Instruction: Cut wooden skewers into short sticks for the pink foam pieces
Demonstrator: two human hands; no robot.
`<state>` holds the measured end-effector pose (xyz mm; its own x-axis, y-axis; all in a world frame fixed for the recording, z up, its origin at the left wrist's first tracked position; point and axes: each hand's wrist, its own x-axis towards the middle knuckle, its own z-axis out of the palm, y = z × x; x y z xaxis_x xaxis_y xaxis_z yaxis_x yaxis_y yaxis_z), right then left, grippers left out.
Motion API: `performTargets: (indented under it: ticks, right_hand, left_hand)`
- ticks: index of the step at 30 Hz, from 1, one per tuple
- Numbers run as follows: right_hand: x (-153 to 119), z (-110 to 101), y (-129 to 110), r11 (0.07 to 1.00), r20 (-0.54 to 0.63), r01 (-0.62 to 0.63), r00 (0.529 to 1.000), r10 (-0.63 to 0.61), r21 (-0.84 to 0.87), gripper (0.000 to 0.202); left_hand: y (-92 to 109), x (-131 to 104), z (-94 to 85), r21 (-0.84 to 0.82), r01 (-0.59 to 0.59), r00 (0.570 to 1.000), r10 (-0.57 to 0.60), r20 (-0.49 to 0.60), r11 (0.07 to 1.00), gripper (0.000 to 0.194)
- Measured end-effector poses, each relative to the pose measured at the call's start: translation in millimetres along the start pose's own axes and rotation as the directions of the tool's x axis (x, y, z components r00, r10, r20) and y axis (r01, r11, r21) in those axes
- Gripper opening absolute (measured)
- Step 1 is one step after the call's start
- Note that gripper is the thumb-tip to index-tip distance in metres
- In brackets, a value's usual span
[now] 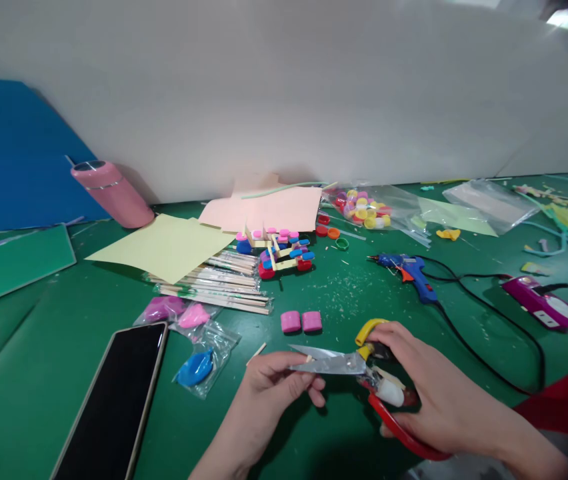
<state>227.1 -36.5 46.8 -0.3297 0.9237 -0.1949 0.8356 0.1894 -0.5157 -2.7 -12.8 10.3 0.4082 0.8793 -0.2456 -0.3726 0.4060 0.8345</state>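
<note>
My right hand (429,387) grips a pair of scissors (337,364) with one yellow and one red handle, its blades parted and pointing left. A white piece (391,392) shows between the handles near my right palm; I cannot make out what it is. My left hand (279,383) pinches a thin pale wooden stick (257,353), whose other end seems to show between the scissor blades beside my fingertips. Just beyond, two pink ridged pieces (301,322) lie side by side on the green table. Farther back stands a small model (287,253) of wooden sticks and coloured pieces.
A blue glue gun (411,272) with a black cable lies right, near a purple power box (543,303). Left are a phone (114,400), bagged clay (197,369), bundled sticks (219,283) and yellow paper (164,247). Behind stand a pink bottle (114,193) and bagged caps (364,208).
</note>
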Motion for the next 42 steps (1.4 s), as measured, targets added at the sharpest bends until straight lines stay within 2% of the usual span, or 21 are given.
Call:
performTargets:
  ticks: [5,11,17,23,30,35,38,42]
  right_hand:
    - [-0.1,-2.2,0.8,1.000,0.026,-0.002,1.000,0.002,0.020,0.061]
    - [0.8,-4.0,-2.0,0.998,0.070,0.003,0.997,-0.008,0.062,0.056]
    - [3.2,-2.7,-7.3,0.996,0.143,-0.071,0.988,0.062,0.057,0.028]
    - [2.9,6.8,-2.1,0.994,0.142,-0.106,0.985,0.101,0.030,0.023]
    - [2.6,20.4,-4.2,0.987,0.175,-0.147,0.976,0.133,0.070,0.019]
    - [3.0,26.8,-14.1,0.976,0.116,-0.173,0.981,0.158,0.131,0.017]
    - [6.0,29.1,-22.9,0.966,0.091,-0.188,0.981,0.174,0.176,0.019]
    - [6.3,33.9,-32.1,0.956,0.042,-0.201,0.980,0.196,0.216,0.030]
  left_hand:
    - [2.3,0.6,1.3,0.109,0.012,1.000,-0.011,-0.005,0.994,0.007]
    - [10.8,-0.2,5.0,0.295,-0.035,0.999,0.033,0.011,0.955,0.011]
    - [10.6,0.2,4.3,0.430,-0.100,0.995,0.094,0.036,0.897,0.015]
    - [5.0,1.9,0.5,0.545,-0.155,0.988,0.134,0.078,0.824,0.016]
    - [2.6,-1.2,1.9,0.619,-0.154,0.984,0.173,0.030,0.770,0.019]
    - [-3.7,-4.3,8.9,0.674,-0.238,0.940,0.340,-0.020,0.699,0.020]
    - [-11.0,-4.9,11.3,0.673,-0.241,0.903,0.415,-0.107,0.699,0.016]
    - [-17.3,-5.0,12.0,0.661,-0.283,0.871,0.475,-0.125,0.695,0.016]
